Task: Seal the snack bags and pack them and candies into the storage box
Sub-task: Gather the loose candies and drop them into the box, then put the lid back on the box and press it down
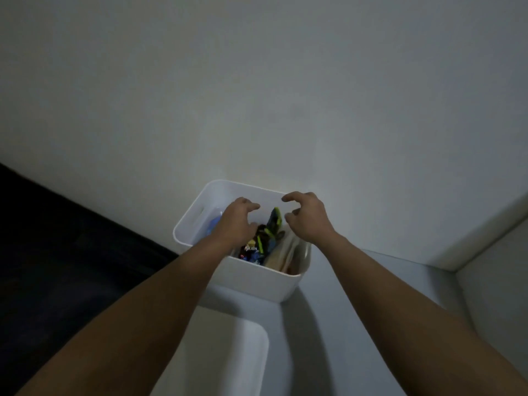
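Against a plain matte wall (285,95), on a smooth pale surface (357,281): white plastic storage box (257,278) with rounded corners, pretty full already. Inside, crinkly snack bags (273,224) in dark green and yellow standing up, a pale flat bag on the right, glossy little candies (250,250) heaped in the middle. Above the opening, left hand (237,221) and right hand (307,218), fingers loosely curled, gripping nothing.

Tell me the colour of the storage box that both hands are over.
White: the storage box shows plain white, best in the head view.
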Action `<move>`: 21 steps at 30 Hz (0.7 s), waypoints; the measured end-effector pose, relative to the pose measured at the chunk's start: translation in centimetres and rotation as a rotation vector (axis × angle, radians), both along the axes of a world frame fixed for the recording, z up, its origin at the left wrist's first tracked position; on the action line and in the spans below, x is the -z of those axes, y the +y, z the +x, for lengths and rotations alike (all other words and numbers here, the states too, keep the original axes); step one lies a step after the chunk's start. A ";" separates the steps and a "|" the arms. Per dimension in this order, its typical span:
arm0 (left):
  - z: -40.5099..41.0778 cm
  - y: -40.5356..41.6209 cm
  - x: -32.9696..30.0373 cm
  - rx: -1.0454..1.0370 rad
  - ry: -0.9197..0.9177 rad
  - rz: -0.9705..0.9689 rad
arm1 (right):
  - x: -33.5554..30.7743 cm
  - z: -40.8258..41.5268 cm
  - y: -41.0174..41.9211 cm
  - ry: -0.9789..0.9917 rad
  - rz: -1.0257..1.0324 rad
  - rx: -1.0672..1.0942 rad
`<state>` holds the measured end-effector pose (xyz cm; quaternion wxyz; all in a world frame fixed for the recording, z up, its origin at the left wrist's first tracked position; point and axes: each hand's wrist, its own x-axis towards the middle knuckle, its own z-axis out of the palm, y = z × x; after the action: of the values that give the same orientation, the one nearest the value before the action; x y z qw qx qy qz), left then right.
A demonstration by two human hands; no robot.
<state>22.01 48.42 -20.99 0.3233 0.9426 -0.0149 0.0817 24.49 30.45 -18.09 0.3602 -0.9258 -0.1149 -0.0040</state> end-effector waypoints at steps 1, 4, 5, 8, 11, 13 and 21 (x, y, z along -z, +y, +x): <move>-0.7 1.2 0.2 -0.021 -0.028 -0.010 | 0.1 -0.5 0.5 0.004 0.011 0.008; -2.9 5.0 0.7 -0.127 -0.162 -0.030 | 0.5 -3.0 1.2 0.030 0.085 0.083; -3.8 6.2 1.1 -0.166 -0.213 -0.034 | 0.6 -4.0 1.2 0.031 0.120 0.122; -6.7 9.5 2.5 -0.273 -0.259 -0.004 | 1.4 -7.8 1.2 0.045 0.210 0.197; -9.9 12.1 5.1 -0.350 -0.125 0.018 | 3.8 -11.8 1.3 0.140 0.189 0.187; -11.7 13.4 7.3 -0.374 0.028 0.004 | 5.9 -14.0 1.5 0.271 0.086 0.167; -17.9 16.7 15.3 -0.508 0.798 0.144 | 13.2 -19.7 3.8 0.827 -0.219 0.009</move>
<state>4.13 65.16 -36.25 0.2076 0.8942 0.3355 -0.2112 4.81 34.28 -31.28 0.2755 -0.8827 0.0437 0.3781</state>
